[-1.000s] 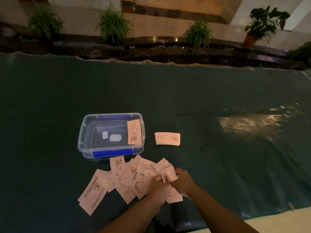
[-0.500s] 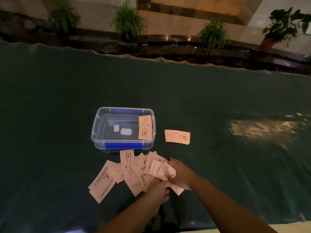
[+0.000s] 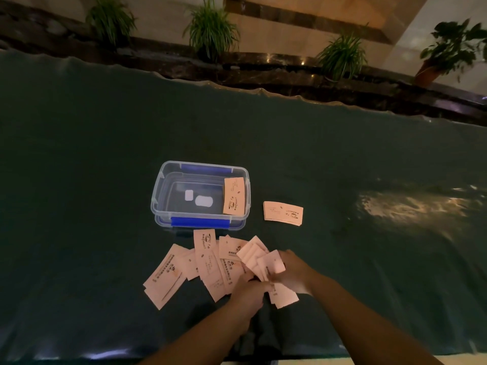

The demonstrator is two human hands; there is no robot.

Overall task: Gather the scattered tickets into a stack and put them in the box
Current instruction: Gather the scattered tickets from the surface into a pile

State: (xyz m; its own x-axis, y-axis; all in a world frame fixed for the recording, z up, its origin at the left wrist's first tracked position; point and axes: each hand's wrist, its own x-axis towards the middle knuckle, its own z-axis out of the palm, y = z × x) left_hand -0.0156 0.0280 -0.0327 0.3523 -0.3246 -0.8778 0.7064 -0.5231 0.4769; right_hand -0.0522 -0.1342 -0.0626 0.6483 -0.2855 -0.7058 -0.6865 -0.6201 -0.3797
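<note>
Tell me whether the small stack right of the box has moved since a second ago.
No. The small stack sits just right of the box, same gap; only the camera shifted.

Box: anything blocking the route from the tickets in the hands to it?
Nothing visible. The box is open, lid off, just beyond the scattered tickets. One ticket leans inside against its right wall, and the rest of the interior is free. Both hands, left hand and right hand, are already on the tickets.

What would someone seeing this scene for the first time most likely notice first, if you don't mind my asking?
Probably the pale scattered tickets fanned out on the dark green table cover near the front edge, where the left hand and right hand are gathering some together. Just behind them sits the clear box with blue clips, one ticket leaning inside its right end, and a neat small stack lies to the box's right.
</note>
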